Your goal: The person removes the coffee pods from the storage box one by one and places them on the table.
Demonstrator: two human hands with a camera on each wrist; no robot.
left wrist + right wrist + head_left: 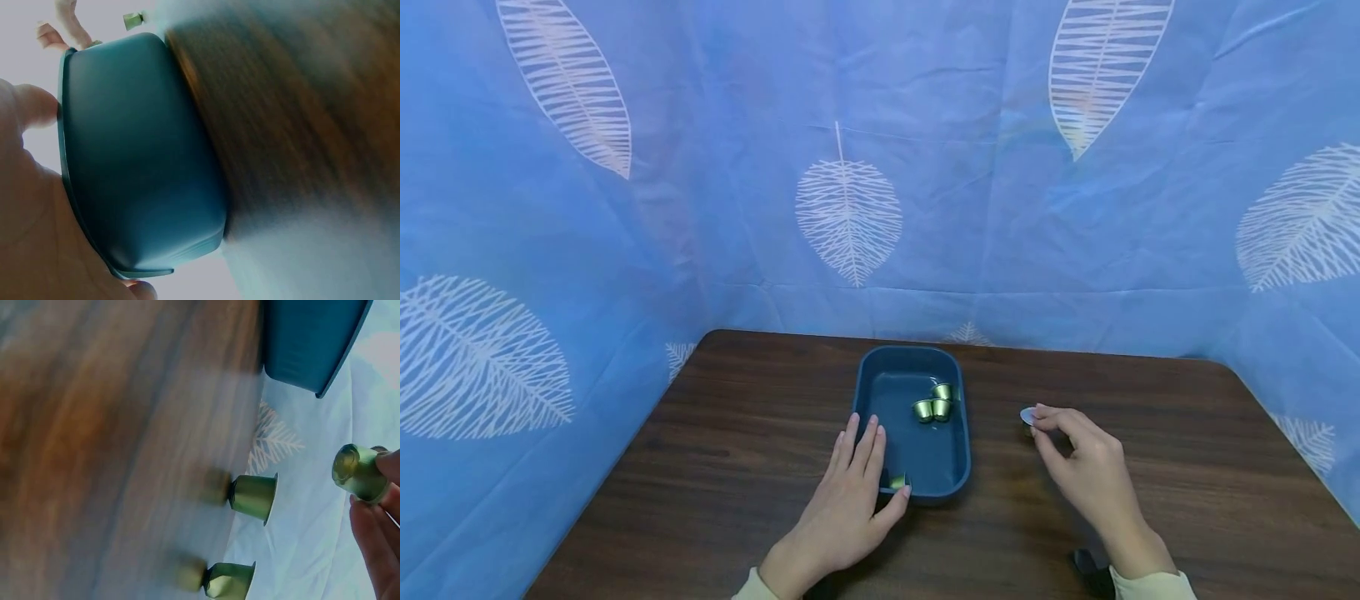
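A blue rectangular tray (912, 498) stands on the table, holding several green coffee capsules. Three of these capsules (941, 409) are grouped toward its right side, and another capsule (898, 481) lies in the near left corner. My left hand (842, 512) rests over that corner, fingers straight across the left rim and thumb at the near rim. To the right of the tray, my right hand (1086, 467) pinches a green coffee capsule (359, 472) between thumb and fingertips, above the table. Two more capsules (253, 496) (229, 580) stand wide end up on the table near it.
The dark wooden table (737, 417) reaches back to a blue cloth (955, 208) with white leaf prints, which hangs behind and at both sides. A dark strap (1093, 572) sits at the right wrist.
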